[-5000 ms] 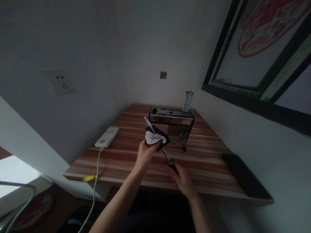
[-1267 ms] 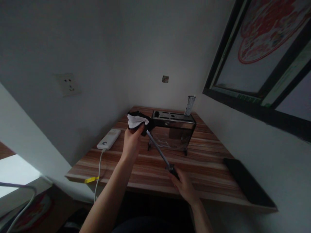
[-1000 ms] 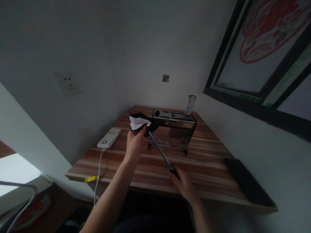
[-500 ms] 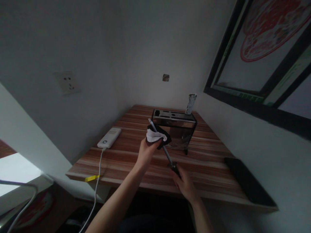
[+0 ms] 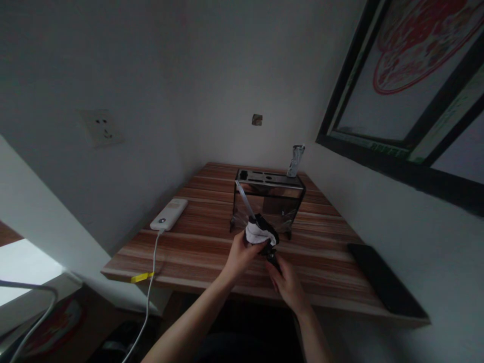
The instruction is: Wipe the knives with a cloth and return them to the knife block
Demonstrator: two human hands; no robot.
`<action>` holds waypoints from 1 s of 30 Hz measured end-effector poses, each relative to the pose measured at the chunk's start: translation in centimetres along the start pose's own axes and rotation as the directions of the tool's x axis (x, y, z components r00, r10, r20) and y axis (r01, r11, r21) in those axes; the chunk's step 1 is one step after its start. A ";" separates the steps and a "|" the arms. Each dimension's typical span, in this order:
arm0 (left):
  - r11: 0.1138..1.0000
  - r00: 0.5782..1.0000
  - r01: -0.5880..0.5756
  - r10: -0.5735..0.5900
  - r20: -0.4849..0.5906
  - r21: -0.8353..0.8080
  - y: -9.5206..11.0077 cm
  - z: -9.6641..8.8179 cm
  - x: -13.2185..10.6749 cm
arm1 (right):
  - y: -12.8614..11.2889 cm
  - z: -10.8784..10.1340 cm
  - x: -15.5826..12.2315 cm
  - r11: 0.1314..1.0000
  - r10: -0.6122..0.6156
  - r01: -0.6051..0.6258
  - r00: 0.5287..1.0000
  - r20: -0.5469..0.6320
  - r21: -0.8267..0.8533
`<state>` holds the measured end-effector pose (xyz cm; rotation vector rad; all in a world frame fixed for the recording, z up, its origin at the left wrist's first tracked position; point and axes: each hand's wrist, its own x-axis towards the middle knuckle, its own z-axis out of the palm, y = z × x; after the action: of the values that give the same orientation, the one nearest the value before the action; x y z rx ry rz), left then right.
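Handle (image 5: pixel 273 258) of honing steel (image 5: pixel 245 198), lower center, sat in right hand (image 5: pixel 288 282), grip wrapped round it, likely to anchor the steel. Left hand (image 5: pixel 239 256), just ahead, pinched black-and-white cloth (image 5: pixel 260 233) against the steel; couldn't tell if wrapped fully. Tip angled up-left, probably to point away from the body. Power bank (image 5: pixel 170 213) lay mid-left, presumably out of the way. Slotted knife holder (image 5: pixel 270 190) stood behind, mid-frame.

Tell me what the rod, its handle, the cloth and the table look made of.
Rod: probably metal, smooth, judging by its grey sheen.
Handle: black, perhaps plastic; too dark to be sure.
Cloth: apparently soft matt fabric, since the white part bunches into folds.
Table: wood or wood-look laminate; the brown striped grain fits either.
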<state>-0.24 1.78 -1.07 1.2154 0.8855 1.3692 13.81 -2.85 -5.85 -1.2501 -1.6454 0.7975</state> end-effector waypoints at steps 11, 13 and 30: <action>0.998 0.997 0.054 -0.053 0.055 -0.019 -0.9 0.1 -0.9 | 0.1 0.2 0.1 0.999 0.040 -0.040 0.999 0.016 0.031; 0.999 0.998 0.035 -0.035 0.059 -0.011 -1.0 0.1 -0.9 | 0.1 0.2 0.1 0.999 0.032 -0.032 0.999 0.005 0.026; 1.000 0.998 -0.008 0.007 -0.060 -0.020 0.1 -0.2 -0.7 | -0.4 0.3 0.1 1.000 0.006 -0.006 1.000 0.010 0.031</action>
<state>-0.49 1.15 -1.15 1.1686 0.9077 1.4243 13.40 -2.82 -5.54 -1.2318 -1.6323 0.8310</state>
